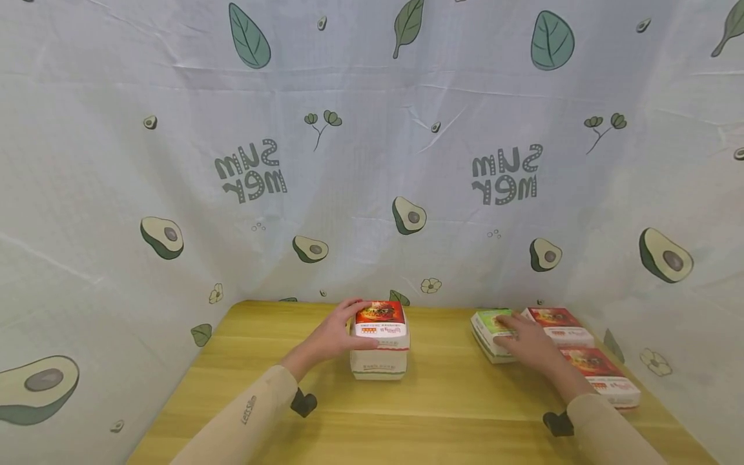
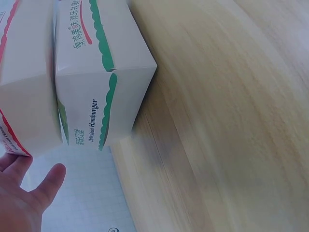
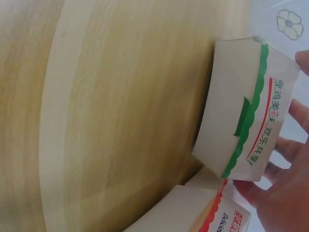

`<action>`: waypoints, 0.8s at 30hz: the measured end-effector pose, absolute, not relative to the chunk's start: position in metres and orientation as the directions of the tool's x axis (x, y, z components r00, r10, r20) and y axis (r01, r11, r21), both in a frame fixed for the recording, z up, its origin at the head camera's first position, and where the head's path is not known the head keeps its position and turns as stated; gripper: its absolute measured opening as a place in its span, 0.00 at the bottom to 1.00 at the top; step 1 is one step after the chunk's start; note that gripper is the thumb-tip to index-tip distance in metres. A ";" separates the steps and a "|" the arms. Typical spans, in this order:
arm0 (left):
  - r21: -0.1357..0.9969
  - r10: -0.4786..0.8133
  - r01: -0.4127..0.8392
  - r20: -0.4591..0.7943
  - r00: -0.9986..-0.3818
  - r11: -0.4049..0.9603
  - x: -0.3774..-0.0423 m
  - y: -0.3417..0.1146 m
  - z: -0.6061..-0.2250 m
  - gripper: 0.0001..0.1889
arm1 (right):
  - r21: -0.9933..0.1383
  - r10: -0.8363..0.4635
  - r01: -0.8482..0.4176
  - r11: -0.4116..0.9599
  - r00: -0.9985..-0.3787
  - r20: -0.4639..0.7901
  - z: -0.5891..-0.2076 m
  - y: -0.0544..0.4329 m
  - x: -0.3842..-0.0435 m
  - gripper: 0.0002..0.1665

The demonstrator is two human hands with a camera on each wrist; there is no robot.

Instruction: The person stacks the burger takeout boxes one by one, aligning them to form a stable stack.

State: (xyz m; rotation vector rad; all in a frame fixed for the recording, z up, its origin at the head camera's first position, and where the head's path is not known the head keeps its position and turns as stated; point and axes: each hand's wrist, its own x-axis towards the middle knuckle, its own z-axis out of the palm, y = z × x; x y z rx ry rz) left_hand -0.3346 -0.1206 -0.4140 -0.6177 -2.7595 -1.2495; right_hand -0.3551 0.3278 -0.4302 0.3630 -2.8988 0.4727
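Observation:
On the table's left half, a red-topped burger box (image 1: 380, 323) sits on a white burger box with green trim (image 1: 379, 365). My left hand (image 1: 337, 332) holds the upper box from its left side, thumb along the front and fingers toward the back. In the left wrist view, one fingertip meets a corner of it while another finger (image 2: 50, 183) sticks out apart. Over on the right, my right hand (image 1: 531, 342) grips a green-topped burger box (image 1: 488, 332). Its fingers wrap the upper edges of that box (image 3: 241, 111) in the right wrist view.
Two more red-topped burger boxes stand close beside my right hand, one at the back (image 1: 572, 336) and one nearer (image 1: 616, 391). A wooden table (image 1: 442, 400) carries everything. A white curtain (image 1: 360, 161) with avocado prints hangs behind and along both sides.

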 end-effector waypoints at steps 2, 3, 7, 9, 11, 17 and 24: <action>0.707 0.335 0.378 0.208 -0.919 0.597 -0.335 -0.120 -0.413 0.47 | -0.289 -0.212 -0.271 0.918 -0.953 0.218 -0.431 0.328 -0.356 0.38; 0.705 0.335 0.377 0.207 -0.919 0.600 -0.335 -0.120 -0.413 0.47 | -0.291 -0.213 -0.272 0.917 -0.952 0.218 -0.432 0.329 -0.356 0.38; 0.705 0.335 0.373 0.201 -0.920 0.603 -0.335 -0.120 -0.414 0.47 | -0.306 -0.213 -0.266 0.914 -0.957 0.198 -0.433 0.332 -0.357 0.41; 0.705 0.336 0.373 0.199 -0.920 0.603 -0.335 -0.120 -0.414 0.47 | -0.310 -0.213 -0.262 0.914 -0.960 0.184 -0.434 0.333 -0.357 0.43; 0.704 0.337 0.374 0.200 -0.920 0.603 -0.335 -0.120 -0.415 0.47 | -0.312 -0.215 -0.259 0.914 -0.962 0.171 -0.434 0.334 -0.356 0.44; 0.706 0.334 0.370 0.198 -0.922 0.604 -0.335 -0.121 -0.415 0.47 | -0.306 -0.219 -0.254 0.918 -0.965 0.145 -0.431 0.333 -0.352 0.48; 0.704 0.334 0.373 0.201 -0.921 0.605 -0.335 -0.120 -0.415 0.47 | -0.298 -0.225 -0.255 0.920 -0.965 0.131 -0.428 0.330 -0.347 0.51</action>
